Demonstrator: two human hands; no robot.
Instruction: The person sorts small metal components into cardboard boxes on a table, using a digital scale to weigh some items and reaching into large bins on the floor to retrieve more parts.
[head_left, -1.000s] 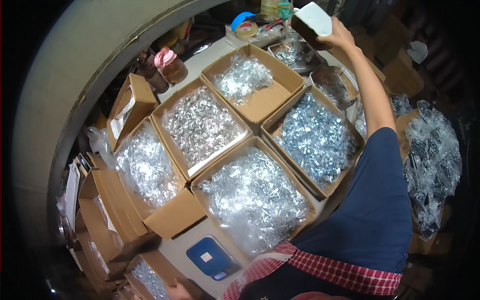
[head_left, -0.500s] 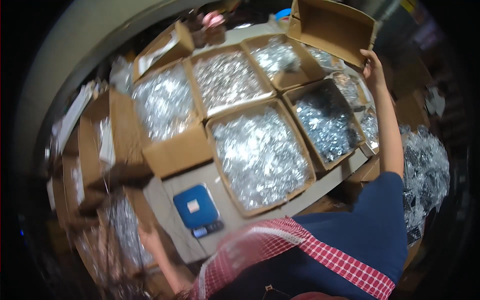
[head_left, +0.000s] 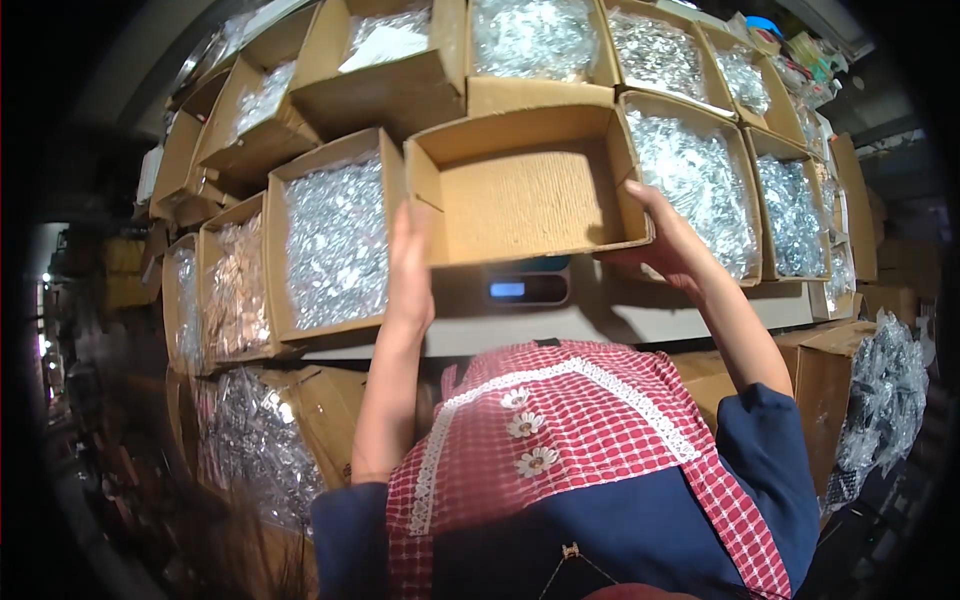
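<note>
A shallow brown cardboard box (head_left: 525,205), with nothing inside, is tilted toward me above a small blue scale with a lit display (head_left: 507,289). My right hand (head_left: 665,235) grips its near right corner, thumb on the rim and fingers beneath. Along the outside of its left wall lies my left hand (head_left: 408,270), fingers stretched out and slightly blurred; how firmly it presses is not clear. The box covers most of the scale.
Cardboard boxes of shiny clear packets surround the held box: one (head_left: 337,240) at left, another (head_left: 695,190) at right, several behind. Coppery packets fill a box (head_left: 238,285) farther left. A large clear plastic bag (head_left: 880,400) bulges at the right, beside a carton (head_left: 815,390).
My right hand has brought the box from the far right to the middle, over the scale. My left hand has come from the lower left to the box's left side. The view has turned.
</note>
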